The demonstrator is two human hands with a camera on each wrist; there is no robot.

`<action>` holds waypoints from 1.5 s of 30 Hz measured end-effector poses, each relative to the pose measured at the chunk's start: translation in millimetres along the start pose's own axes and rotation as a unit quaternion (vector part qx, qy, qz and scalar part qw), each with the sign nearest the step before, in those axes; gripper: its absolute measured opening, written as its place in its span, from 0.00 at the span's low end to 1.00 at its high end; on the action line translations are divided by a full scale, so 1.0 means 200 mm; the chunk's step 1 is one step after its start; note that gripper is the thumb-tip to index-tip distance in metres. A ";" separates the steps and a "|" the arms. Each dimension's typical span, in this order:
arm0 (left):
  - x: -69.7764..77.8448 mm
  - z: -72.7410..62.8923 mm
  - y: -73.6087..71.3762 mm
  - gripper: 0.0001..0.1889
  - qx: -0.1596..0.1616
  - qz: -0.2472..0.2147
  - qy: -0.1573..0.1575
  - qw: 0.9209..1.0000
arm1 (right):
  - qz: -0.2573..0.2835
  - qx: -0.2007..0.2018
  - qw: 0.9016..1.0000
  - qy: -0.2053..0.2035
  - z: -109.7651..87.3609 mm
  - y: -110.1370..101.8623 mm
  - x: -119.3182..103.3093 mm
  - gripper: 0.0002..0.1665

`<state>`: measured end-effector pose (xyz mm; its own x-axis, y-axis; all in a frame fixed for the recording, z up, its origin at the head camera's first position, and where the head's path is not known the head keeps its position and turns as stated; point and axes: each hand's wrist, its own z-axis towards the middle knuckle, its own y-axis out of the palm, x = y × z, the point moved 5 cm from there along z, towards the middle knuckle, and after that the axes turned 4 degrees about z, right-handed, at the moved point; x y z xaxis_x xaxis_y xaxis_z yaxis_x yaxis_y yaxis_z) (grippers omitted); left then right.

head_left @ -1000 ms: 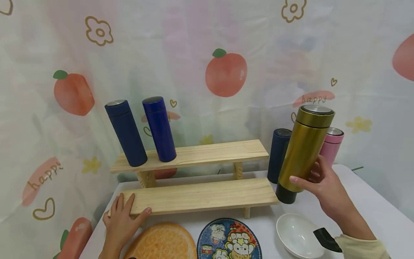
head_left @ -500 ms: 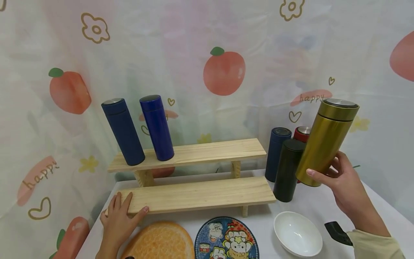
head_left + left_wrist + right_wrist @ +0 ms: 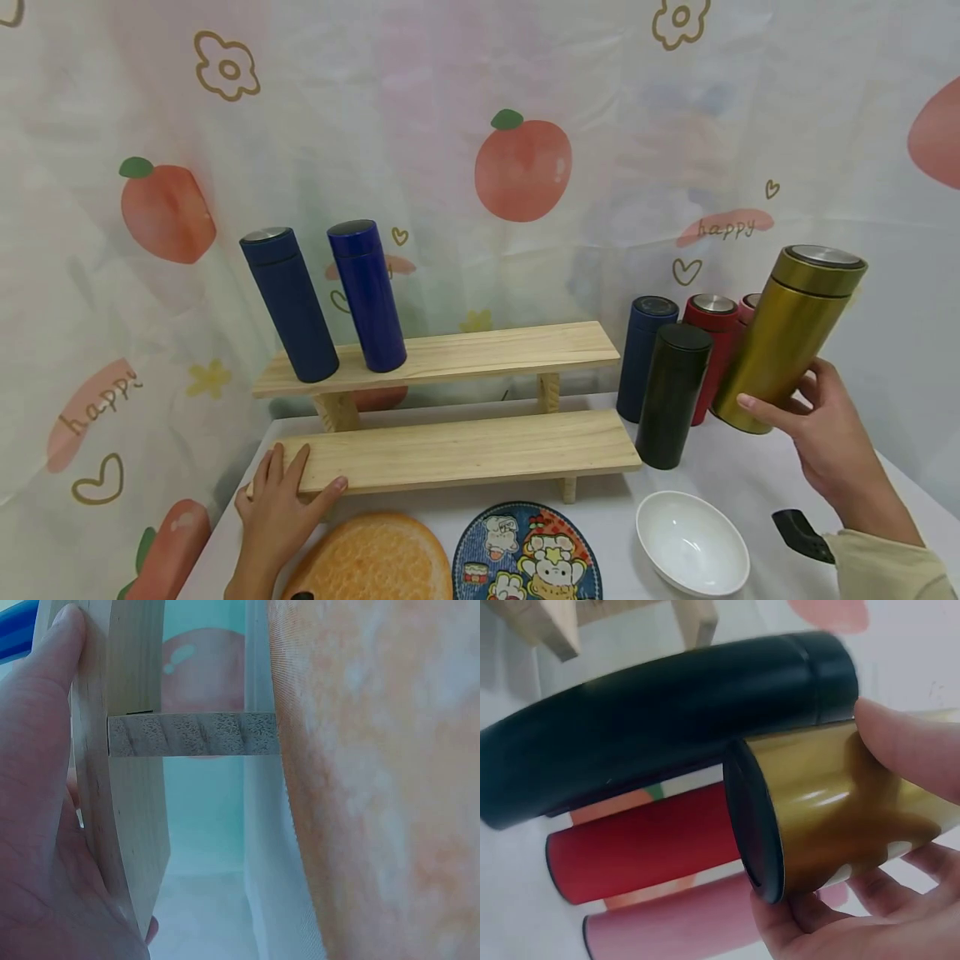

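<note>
My left hand [image 3: 273,508] grips the left end of the lower board of a two-tier wooden shelf [image 3: 480,446]. Its thumb [image 3: 56,656] lies at the front edge, and one fingertip shows below the board. Off to the right, my right hand [image 3: 832,433] holds a gold thermos bottle [image 3: 787,337] near its base, tilted and raised off the table. In the right wrist view, thumb and fingers wrap the gold bottle's body [image 3: 832,802]. Just left of it stand a black thermos [image 3: 673,396], a navy one [image 3: 647,358], a red one [image 3: 708,350] and a partly hidden pink one [image 3: 748,307].
Two blue thermoses [image 3: 291,304] stand on the upper board's left part. In front of the shelf lie a round bread-patterned mat [image 3: 378,558] and a round cartoon mat [image 3: 525,554]. A white bowl [image 3: 692,542] sits at right. A patterned cloth [image 3: 337,125] hangs behind.
The right hand has carried the gold bottle to the right, away from the shelf, bringing the black and red thermoses into view. The left hand has stayed on the shelf.
</note>
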<state>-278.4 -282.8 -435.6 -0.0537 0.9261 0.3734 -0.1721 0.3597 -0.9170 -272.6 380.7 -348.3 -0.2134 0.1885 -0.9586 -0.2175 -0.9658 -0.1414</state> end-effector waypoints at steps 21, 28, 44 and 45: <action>0.01 0.00 -0.01 0.55 0.005 -0.002 0.007 1.000 | 0.001 0.003 0.996 0.086 0.07 -0.02 0.30 0.67; 0.01 0.00 -0.01 0.55 0.004 -0.001 0.004 1.000 | -0.017 -0.012 0.995 0.102 0.09 -0.01 0.38 0.68; 0.01 -0.01 0.00 0.55 0.001 -0.005 -0.001 1.000 | -0.038 -0.038 0.990 0.134 0.09 0.02 0.49 0.69; 0.00 0.00 0.00 0.55 -0.001 -0.006 -0.003 1.000 | -0.038 -0.041 0.990 0.133 0.09 0.02 0.49 0.69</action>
<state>-277.5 -282.1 -434.5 -0.0576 0.9213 0.3845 -0.1704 0.3705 -0.9131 -312.4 397.8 -439.1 0.0608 0.2173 -0.9742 -0.1434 -0.9640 -0.2239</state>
